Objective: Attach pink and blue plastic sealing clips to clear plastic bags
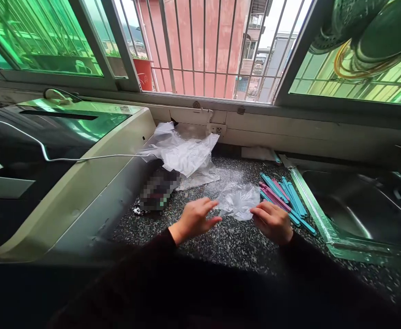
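Observation:
A crumpled clear plastic bag (239,200) is spread between my hands above the speckled dark countertop (221,246). My right hand (272,221) pinches the bag's right edge between thumb and fingers. On the other side, my left hand (197,219) has its thumb and fingers apart, close to the bag's left edge; whether a fingertip touches it I cannot tell. Just beyond my right hand lies a pile of blue and pink plastic strips (286,196). Behind the bag, more crumpled white plastic bags (187,151) lie heaped near the wall.
A cream-sided appliance with a dark glossy top (118,151) fills the left, a white cable (94,158) crossing it. A blurred-out dark object (159,187) sits beside it. At right is a metal sink (358,201). A wall socket (217,130) is below the barred window.

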The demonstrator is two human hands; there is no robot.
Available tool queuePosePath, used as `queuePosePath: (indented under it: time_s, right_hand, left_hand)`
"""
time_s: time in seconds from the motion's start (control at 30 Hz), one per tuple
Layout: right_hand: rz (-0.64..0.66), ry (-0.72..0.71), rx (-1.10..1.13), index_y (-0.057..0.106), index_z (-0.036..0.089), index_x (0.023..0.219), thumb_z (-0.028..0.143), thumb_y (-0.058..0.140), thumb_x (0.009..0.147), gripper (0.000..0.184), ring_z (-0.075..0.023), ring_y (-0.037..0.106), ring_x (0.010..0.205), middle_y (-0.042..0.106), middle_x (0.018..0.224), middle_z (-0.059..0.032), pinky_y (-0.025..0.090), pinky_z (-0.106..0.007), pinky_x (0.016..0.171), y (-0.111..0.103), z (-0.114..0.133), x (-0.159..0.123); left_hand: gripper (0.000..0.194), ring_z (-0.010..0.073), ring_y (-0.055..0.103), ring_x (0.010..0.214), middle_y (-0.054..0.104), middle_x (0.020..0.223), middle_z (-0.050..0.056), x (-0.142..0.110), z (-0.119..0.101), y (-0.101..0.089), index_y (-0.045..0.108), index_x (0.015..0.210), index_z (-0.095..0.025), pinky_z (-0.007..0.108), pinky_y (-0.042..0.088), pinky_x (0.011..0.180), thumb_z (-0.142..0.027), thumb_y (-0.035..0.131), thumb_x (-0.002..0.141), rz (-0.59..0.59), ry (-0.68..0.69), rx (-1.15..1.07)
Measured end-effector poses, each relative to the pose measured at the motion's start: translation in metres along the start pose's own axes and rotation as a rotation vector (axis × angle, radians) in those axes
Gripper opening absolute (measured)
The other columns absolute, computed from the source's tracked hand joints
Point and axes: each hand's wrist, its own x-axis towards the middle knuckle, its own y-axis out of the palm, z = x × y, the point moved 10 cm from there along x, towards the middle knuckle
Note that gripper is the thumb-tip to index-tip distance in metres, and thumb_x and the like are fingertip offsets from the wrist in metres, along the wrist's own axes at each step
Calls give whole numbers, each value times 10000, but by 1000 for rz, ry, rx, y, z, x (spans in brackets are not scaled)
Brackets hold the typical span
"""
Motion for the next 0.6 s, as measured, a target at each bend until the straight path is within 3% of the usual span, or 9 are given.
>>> queuePosePath:
  time_s: [0.07, 0.13, 0.2, 0.27, 0.33, 0.47, 0.6]
  right_hand:
    - [8, 7, 21, 649, 183, 788, 136, 532, 799, 126, -128, 532, 643, 608, 678, -27, 406, -242, 598, 0, 5, -3]
    - [8, -2, 43, 644, 183, 792, 133, 538, 795, 118, -128, 532, 643, 610, 682, -29, 406, -244, 593, -1, 10, -7]
    - [5, -9, 62, 638, 185, 798, 123, 543, 790, 113, -126, 532, 640, 609, 680, -27, 410, -244, 593, -5, 13, -12]
    - [-5, -3, 70, 631, 189, 807, 118, 552, 785, 108, -124, 529, 634, 608, 677, -23, 415, -247, 592, -10, 15, -17]
    - [-19, -8, 70, 624, 188, 814, 118, 567, 779, 97, -125, 525, 628, 607, 674, -23, 417, -250, 586, -17, 18, -21]
    - [-23, -45, 80, 621, 186, 849, 109, 571, 780, 115, -117, 520, 617, 603, 669, -20, 409, -247, 580, -22, 24, -31]
    - [63, -57, 63, 622, 169, 946, 184, 578, 794, 159, -137, 544, 677, 609, 734, -40, 427, -261, 622, -5, 23, -37]
  left_hand:
    - [485, 157, 558, 617, 591, 739, 44, -8, -21, 20, 540, 1127, -152, 253, 415, 536, -504, 503, 794, 50, 48, 85]
    - [526, 170, 541, 615, 573, 732, 48, -8, -26, 32, 513, 1173, -147, 263, 393, 517, -504, 512, 787, 62, 52, 155]
    - [368, 162, 518, 602, 553, 701, 38, -3, -24, 33, 577, 1072, -167, 256, 366, 509, -417, 511, 810, 36, 49, 198]
    - [187, 142, 487, 581, 529, 659, 24, 2, -20, 27, 628, 889, -185, 247, 342, 510, -288, 484, 827, -13, 56, 221]
    - [171, 132, 462, 576, 508, 634, 17, 2, -19, 17, 624, 787, -188, 245, 331, 519, -210, 459, 825, -66, 71, 226]
    - [163, 121, 432, 580, 485, 633, 4, -15, -29, -3, 610, 850, -186, 247, 339, 538, -179, 448, 828, -126, 151, 173]
    - [147, 119, 428, 574, 480, 620, 0, -41, -41, -13, 596, 844, -179, 257, 348, 544, -165, 453, 816, -90, 208, 139]
